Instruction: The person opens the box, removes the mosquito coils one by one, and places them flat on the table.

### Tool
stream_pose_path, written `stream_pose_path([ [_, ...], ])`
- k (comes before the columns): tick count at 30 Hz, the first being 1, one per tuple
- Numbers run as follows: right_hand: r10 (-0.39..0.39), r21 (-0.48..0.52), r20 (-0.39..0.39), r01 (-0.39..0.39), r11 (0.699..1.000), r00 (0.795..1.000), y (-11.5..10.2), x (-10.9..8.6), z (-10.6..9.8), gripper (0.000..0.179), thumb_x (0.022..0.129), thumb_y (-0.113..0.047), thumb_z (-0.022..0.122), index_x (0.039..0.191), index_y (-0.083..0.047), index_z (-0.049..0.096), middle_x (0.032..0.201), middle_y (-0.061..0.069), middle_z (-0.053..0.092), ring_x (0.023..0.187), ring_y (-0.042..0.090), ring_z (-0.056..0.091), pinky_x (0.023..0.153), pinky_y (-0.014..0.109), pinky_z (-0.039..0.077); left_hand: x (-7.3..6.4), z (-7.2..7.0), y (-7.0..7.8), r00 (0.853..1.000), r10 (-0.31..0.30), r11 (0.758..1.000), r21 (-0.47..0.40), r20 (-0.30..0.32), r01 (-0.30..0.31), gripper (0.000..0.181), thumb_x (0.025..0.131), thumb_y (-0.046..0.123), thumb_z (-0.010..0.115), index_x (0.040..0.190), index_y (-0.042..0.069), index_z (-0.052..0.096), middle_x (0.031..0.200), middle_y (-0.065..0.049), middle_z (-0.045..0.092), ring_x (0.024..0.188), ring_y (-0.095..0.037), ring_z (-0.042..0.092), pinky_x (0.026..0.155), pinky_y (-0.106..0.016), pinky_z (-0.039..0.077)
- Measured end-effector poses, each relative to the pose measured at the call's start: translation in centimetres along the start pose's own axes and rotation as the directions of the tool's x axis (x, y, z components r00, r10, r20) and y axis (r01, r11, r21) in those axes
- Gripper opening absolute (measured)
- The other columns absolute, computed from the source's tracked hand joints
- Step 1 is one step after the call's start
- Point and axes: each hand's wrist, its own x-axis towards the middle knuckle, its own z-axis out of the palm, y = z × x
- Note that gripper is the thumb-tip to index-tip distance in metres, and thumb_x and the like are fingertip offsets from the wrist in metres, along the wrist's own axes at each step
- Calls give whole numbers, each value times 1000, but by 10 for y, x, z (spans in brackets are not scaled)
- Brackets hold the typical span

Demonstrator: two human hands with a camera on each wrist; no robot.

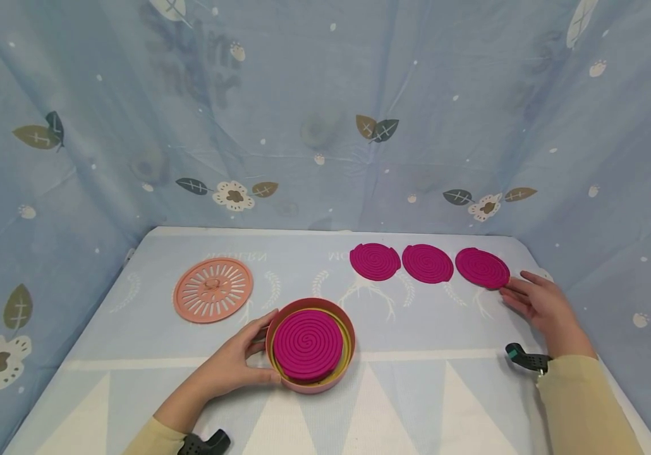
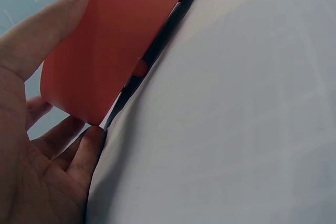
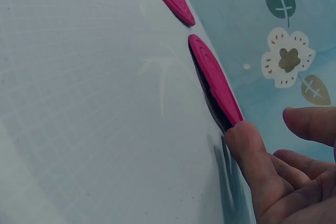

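My left hand (image 1: pixel 240 361) holds a round coral box (image 1: pixel 352 344) at its left side, thumb on the near wall and fingers farther back. Inside the box, a yellowish lining surrounds a magenta mosquito coil (image 1: pixel 308 344). In the left wrist view, thumb and fingers lie against the box's red-orange wall (image 2: pixel 110 40). At the far right, my right hand (image 1: pixel 544 309) touches the near right edge of a flat magenta coil (image 1: pixel 481 267). The right wrist view shows one fingertip against that coil's edge (image 3: pixel 215 82), with another digit raised apart from it.
Two more magenta coils (image 1: pixel 375 261) (image 1: pixel 428 263) lie in a row left of the touched one. A slotted coral lid (image 1: pixel 213 289) with a small central loop lies at the back left. Behind the table (image 1: pixel 314 265) hangs a patterned blue curtain (image 1: pixel 314 114).
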Motion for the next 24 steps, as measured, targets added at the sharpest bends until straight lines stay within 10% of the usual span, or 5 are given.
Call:
stream_pose_path([
  [24, -79, 113, 32, 75, 991, 996, 5, -9, 2, 88, 98, -17, 62, 160, -15, 0, 93, -3, 69, 89, 13, 71, 84, 29, 59, 1, 0, 0, 1000, -27, 1000, 12, -2, 27, 116, 64, 37, 94, 157, 24, 27, 156, 8, 32, 135, -14, 44, 108, -23, 41],
])
